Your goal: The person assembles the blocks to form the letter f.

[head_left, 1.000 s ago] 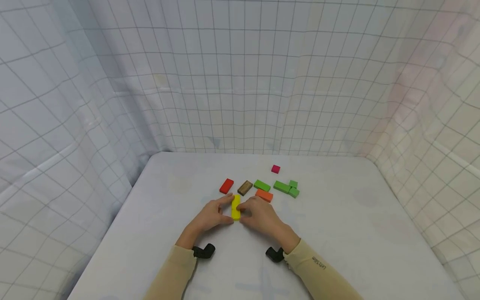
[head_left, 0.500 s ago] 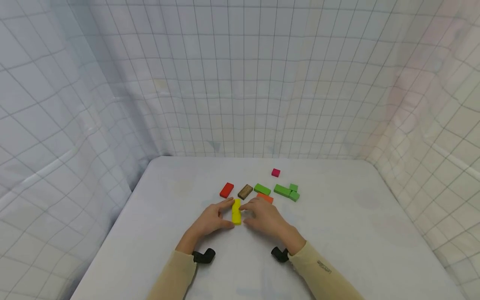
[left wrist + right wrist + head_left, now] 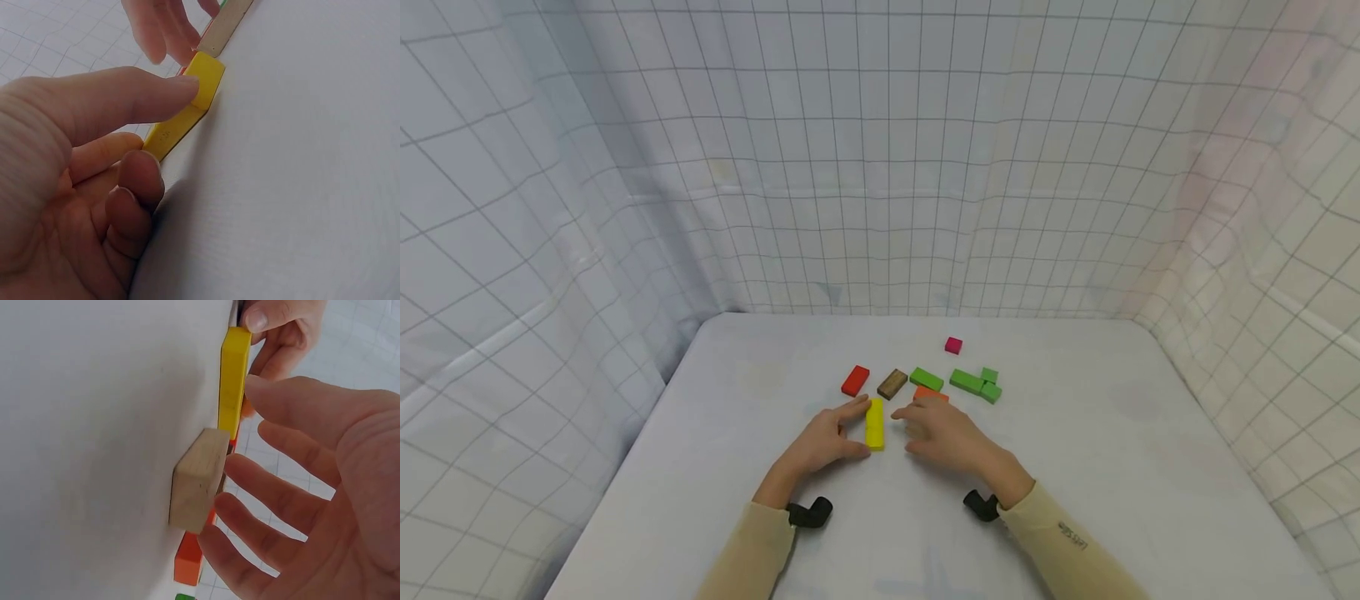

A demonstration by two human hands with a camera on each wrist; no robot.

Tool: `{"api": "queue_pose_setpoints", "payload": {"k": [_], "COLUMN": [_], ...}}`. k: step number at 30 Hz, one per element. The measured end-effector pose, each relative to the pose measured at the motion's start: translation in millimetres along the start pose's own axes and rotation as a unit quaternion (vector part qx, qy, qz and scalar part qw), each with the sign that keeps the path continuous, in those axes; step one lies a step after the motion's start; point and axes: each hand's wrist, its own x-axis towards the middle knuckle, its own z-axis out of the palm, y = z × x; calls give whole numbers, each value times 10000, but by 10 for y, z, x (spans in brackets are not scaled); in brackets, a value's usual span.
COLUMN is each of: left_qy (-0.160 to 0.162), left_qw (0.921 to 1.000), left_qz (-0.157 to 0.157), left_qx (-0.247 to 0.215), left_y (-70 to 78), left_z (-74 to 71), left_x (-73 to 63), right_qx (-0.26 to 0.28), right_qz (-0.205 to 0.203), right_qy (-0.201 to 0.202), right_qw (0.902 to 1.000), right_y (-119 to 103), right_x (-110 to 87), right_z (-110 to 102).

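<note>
My left hand point(image 3: 822, 435) pinches a yellow block point(image 3: 875, 425) lying lengthwise in front of me, thumb at its near end and forefinger at its far end. In the left wrist view, the thumb lies against the yellow block point(image 3: 172, 131). My right hand point(image 3: 953, 437) is just to its right, fingers spread and loosely bent. A plain wooden block point(image 3: 199, 481) shows in the right wrist view, with the right fingertips right at its edge; in the head view that hand hides it. An orange block point(image 3: 931, 395) is partly covered by the right hand.
Behind the hands lie a red block point(image 3: 855, 381), a dark brown block point(image 3: 892, 384) and a green block point(image 3: 927, 380). Further right, another green block point(image 3: 966, 382) sits beside two small green pieces point(image 3: 991, 392). A crimson cube point(image 3: 953, 345) is farther back. Gridded white cloth point(image 3: 880, 167) surrounds the table.
My right hand has come away from the yellow block and shifted right, its fingers opening. The left hand keeps its hold. The head view has tilted slightly.
</note>
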Motion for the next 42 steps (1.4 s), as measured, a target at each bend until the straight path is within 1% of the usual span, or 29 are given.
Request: {"api": "queue_pose_setpoints", "payload": {"k": [3,6,10,12,15,18,20,25,32,37,42], "left_qy": [-9,-3,-17,-74,-133,-121,-89,-19,129,158,166], "left_qw": [10000,10000,9999,9998,9997,9995,9995,9998,9998,9996,9997], "left_qz": [21,47,22,26,116,254,283,196,160,208,119], "left_qx": [51,70,120,170,154,133,118,32,15,58,124], "left_y": [2,2,2,-2,-9,-18,-20,-42,-54,-43,-48], "left_z": [-3,-10,-20,-25,-37,-55,-65,-53,-16,-8,-10], "left_x": [13,15,14,29,42,58,51,6,-3,-10,-21], "right_qx": [-71,-27,64,46,12,11,-21,-10,7,51,173], "right_qz": [-71,-54,-23,-44,-139,-244,-353,-482,-453,-477,-555], "right_qy": [-108,-230,-424,-481,-422,-332,-339,-486,-615,-628,-616], "right_qw": [9999,9997,9991,9988,9990,9992,9988,9977,9971,9969,9964], "right_y": [29,59,125,165,206,219,222,211,220,231,215], "right_x": [-33,-55,-82,-95,-99,-100,-98,-110,-132,-142,-136], "right_z": [-57,-99,-115,-120,-114,-127,-126,-108,-119,-141,-142]}}
